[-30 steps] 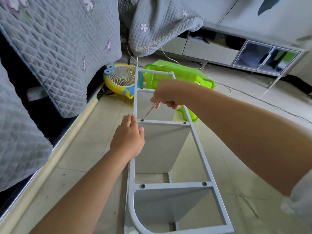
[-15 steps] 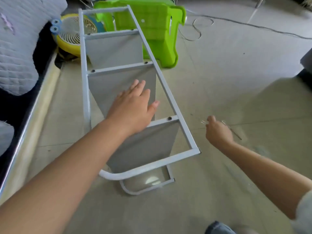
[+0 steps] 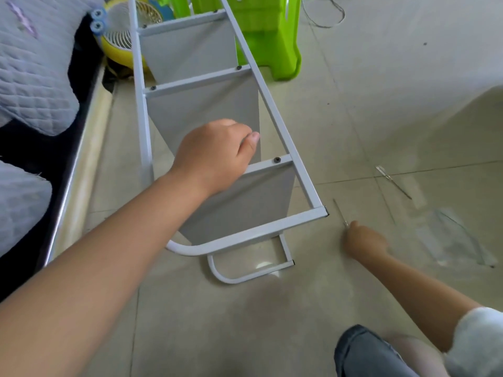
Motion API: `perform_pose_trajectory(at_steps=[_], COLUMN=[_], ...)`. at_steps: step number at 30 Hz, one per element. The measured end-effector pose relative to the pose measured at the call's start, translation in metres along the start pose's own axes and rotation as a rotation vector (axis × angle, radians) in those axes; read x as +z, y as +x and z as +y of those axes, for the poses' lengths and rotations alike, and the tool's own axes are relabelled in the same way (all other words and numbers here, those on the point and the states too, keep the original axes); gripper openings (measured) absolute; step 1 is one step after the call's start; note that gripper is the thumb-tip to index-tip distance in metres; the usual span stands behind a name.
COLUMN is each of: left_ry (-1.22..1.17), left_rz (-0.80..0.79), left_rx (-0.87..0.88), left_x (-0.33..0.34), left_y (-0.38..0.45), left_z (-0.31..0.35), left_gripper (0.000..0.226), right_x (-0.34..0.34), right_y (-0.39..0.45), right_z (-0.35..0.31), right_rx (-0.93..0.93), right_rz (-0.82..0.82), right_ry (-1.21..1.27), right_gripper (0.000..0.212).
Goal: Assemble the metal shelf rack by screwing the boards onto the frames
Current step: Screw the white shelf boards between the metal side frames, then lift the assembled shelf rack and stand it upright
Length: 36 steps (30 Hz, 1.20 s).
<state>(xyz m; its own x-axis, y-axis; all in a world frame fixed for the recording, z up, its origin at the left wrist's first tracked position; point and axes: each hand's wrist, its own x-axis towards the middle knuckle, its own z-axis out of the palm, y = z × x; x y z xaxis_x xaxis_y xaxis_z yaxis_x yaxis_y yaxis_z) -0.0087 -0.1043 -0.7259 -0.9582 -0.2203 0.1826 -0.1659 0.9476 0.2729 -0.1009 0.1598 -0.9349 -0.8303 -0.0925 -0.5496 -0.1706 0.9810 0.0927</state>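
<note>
The white metal rack frame [image 3: 276, 118] lies on its side on the tiled floor, with grey boards [image 3: 201, 110] standing between its two side frames. Dark screws [image 3: 277, 160] sit at the crossbar ends. My left hand [image 3: 215, 153] curls over the nearest crossbar and grips it. To the right of the rack's corner, my right hand [image 3: 364, 240] rests low on the floor, closed on the end of a thin metal screwdriver [image 3: 340, 213] that points away from me.
A second thin tool [image 3: 392, 182] and a clear plastic bag [image 3: 451, 240] lie on the floor at the right. A green plastic stool [image 3: 266, 36] and a yellow fan [image 3: 119, 36] stand behind the rack. A quilted blanket [image 3: 35, 77] hangs at left.
My right hand left the upper crossbar and dropped to the floor at the right. My left hand moved from the left rail to the nearest crossbar and closed on it. The view tilted down.
</note>
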Motion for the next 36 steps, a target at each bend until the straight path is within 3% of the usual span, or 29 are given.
perform_pose_trajectory(at_steps=[4, 9, 12, 14, 15, 17, 19, 23, 25, 30, 34, 36], left_ry=[-0.009, 0.063, -0.032, -0.073, -0.069, -0.066, -0.048, -0.043, -0.059, -0.065, -0.116, -0.115], left_rz=[0.119, 0.32, 0.36, 0.359, 0.352, 0.338, 0.341, 0.274, 0.243, 0.243, 0.066, -0.032], left_rx=[0.03, -0.127, -0.285, -0.267, -0.242, -0.187, -0.064, 0.24, 0.299, 0.373, 0.462, 0.49], left_x=[-0.005, -0.021, -0.026, -0.024, -0.022, -0.023, -0.023, -0.017, -0.016, -0.015, -0.015, -0.018], left_y=[-0.007, -0.017, -0.022, -0.032, -0.038, -0.049, -0.056, -0.063, -0.064, -0.071, -0.078, -0.079], left_z=[-0.008, -0.037, -0.063, -0.073, -0.075, -0.074, -0.069, -0.047, -0.038, -0.029, -0.02, -0.017], left_gripper=[0.066, 0.059, 0.048, 0.053, 0.056, 0.06, 0.053, 0.031, 0.03, 0.035, 0.053, 0.054], right_x=[-0.023, -0.103, -0.145, -0.158, -0.161, -0.157, -0.138, -0.066, -0.029, 0.021, 0.032, 0.035], right_y=[-0.006, -0.044, -0.081, -0.096, -0.099, -0.099, -0.087, -0.055, -0.054, -0.065, -0.059, -0.055], right_z=[-0.014, -0.049, -0.074, -0.088, -0.091, -0.094, -0.091, -0.079, -0.076, -0.084, -0.098, -0.1], right_rx=[-0.072, -0.397, -0.556, -0.628, -0.618, -0.533, -0.44, -0.261, -0.252, -0.113, -0.14, -0.179], right_rz=[0.06, 0.525, 0.67, 0.591, 0.474, 0.197, 0.071, -0.182, -0.296, -0.358, -0.32, -0.301], right_ry=[0.122, 0.615, 0.849, 0.954, 1.035, 1.241, 1.269, 0.623, 0.316, 0.351, 0.336, 0.323], right_gripper=[0.028, 0.024, 0.024, 0.022, 0.02, 0.025, 0.027, 0.014, 0.015, 0.036, 0.043, 0.035])
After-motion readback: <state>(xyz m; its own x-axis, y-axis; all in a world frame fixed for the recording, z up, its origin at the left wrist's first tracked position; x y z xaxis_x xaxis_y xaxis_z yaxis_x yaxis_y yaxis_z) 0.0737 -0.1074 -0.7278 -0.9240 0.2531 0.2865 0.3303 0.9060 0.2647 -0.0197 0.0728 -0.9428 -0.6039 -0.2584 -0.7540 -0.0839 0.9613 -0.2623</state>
